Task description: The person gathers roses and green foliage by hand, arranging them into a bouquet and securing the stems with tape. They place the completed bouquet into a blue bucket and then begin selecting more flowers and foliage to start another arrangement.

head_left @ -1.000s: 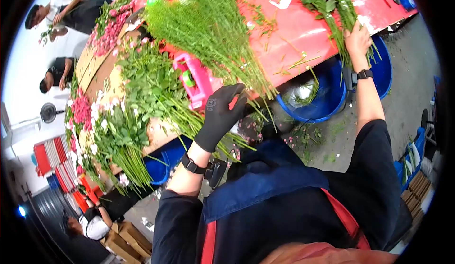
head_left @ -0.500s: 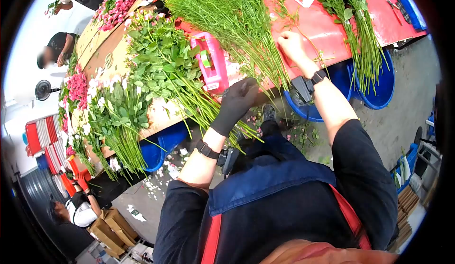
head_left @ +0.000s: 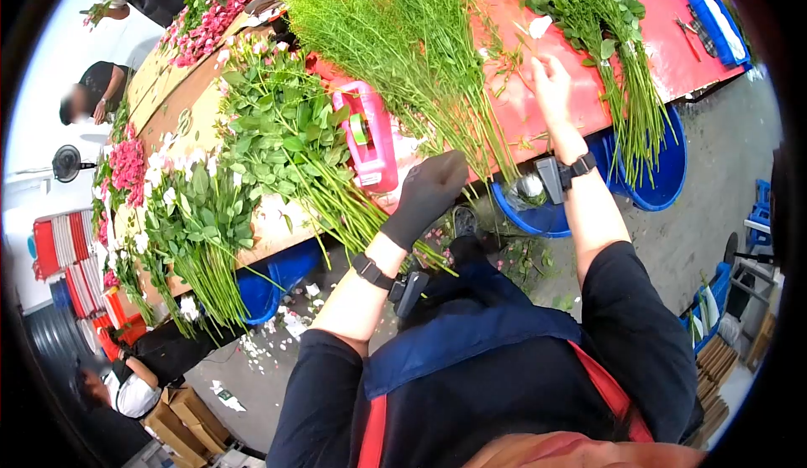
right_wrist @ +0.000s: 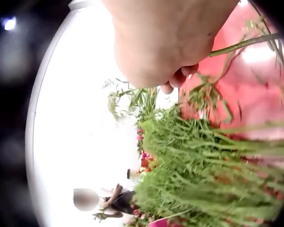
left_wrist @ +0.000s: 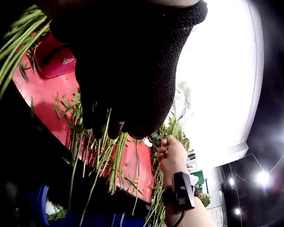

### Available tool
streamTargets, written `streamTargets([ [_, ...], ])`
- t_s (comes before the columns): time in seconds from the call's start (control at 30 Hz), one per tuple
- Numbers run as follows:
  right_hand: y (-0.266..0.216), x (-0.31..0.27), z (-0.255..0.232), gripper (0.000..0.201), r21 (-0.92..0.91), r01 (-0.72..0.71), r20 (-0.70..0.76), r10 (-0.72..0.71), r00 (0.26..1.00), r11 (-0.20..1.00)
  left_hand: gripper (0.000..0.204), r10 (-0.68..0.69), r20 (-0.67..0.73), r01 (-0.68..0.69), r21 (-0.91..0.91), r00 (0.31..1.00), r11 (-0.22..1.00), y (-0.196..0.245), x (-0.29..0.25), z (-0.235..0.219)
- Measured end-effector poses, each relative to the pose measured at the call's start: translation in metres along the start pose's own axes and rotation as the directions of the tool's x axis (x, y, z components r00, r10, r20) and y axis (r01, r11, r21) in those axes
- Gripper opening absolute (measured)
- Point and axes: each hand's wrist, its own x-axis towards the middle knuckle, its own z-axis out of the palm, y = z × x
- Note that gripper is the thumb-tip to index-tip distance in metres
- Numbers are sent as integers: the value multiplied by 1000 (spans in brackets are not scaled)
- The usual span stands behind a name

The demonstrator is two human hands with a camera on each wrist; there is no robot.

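My right hand (head_left: 552, 89) is bare and raised over the red tabletop (head_left: 580, 64). It grips a thin green stem (right_wrist: 246, 43), which sticks out past the fingers in the right wrist view. My left hand (head_left: 433, 195), in a black glove, is at the table's front edge beside the lower stems of a feathery green bunch (head_left: 378, 47). Stems (left_wrist: 118, 163) show right under its fingertips in the left wrist view; I cannot tell whether the fingers close on any. To the right lies a leafy bunch (head_left: 626, 43), its stems hanging over the edge.
A pink plastic holder with a green roll (head_left: 370, 144) lies left of the feathery bunch. Further left are leafy flower bunches (head_left: 277, 123). Blue buckets (head_left: 656, 195) stand below the front edge. Pliers (head_left: 689, 39) lie near a blue tray (head_left: 714, 22). Other people work across the table.
My right hand has left the leafy bunch's stems at the right and moved left, then up over the tabletop. The left hand stays near the table edge, its fingers turned further from view.
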Motion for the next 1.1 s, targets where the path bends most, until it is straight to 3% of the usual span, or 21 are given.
streamTargets([
  [0.07,27,11,-20,20,-63,-123,11,124,992,990,22,26,-69,-30,-52,997,998,-15,0,7],
  [0.2,44,11,-21,23,37,-214,71,211,975,976,22,-7,-95,-3,-103,995,995,-26,3,19],
  [0.23,34,5,-17,23,41,-249,91,244,965,968,24,-14,-57,11,-45,998,999,-15,4,13],
  [0.3,-3,-5,-12,24,55,-351,129,342,931,935,27,112,-143,-103,67,983,992,-16,8,19],
  [0.33,-5,-6,-10,24,30,-347,157,338,928,937,29,180,-177,-159,126,967,979,-15,11,23],
  [0.4,-8,-4,-10,23,-17,-326,210,322,923,945,36,316,-94,-262,370,944,891,-12,24,28],
  [0.47,-21,6,-27,21,17,-42,87,40,995,999,42,365,44,-315,607,930,729,28,44,18],
  [0.53,-47,18,-48,18,15,251,-32,-251,967,968,48,477,93,-383,736,874,558,12,68,25],
  [0.6,-95,17,-72,19,139,-2,-121,19,992,990,53,394,126,-324,809,910,490,-5,87,30],
  [0.63,-93,20,-79,20,124,-80,-99,93,991,989,54,344,146,-315,800,928,511,-14,92,31],
  [0.67,-71,28,-81,23,-52,-96,-61,92,994,994,56,294,166,-305,791,941,530,-21,96,30],
  [0.73,6,31,-59,27,-42,118,45,-116,992,992,58,309,150,-307,771,939,558,-23,97,31],
  [0.8,36,15,-40,29,-398,56,278,62,959,916,58,348,110,-305,759,931,575,-27,95,34],
  [0.87,51,0,-28,30,-517,87,309,91,947,852,58,329,94,-282,759,940,587,-16,90,33],
  [0.9,50,-1,-25,27,-542,62,254,93,963,838,58,325,79,-270,754,942,599,-11,87,32],
  [1.0,41,-2,-27,24,-439,86,184,-4,983,895,50,402,16,-293,711,916,639,9,69,26],
  [1.03,22,-9,-33,20,-329,98,138,-55,989,939,46,390,7,-321,581,921,748,14,64,23],
  [1.07,-18,-22,-42,18,-166,-121,130,143,981,979,42,377,4,-341,430,926,836,17,59,22],
  [1.1,-56,-39,-51,15,0,-337,152,333,931,942,40,447,-45,-402,363,894,841,9,54,26],
])
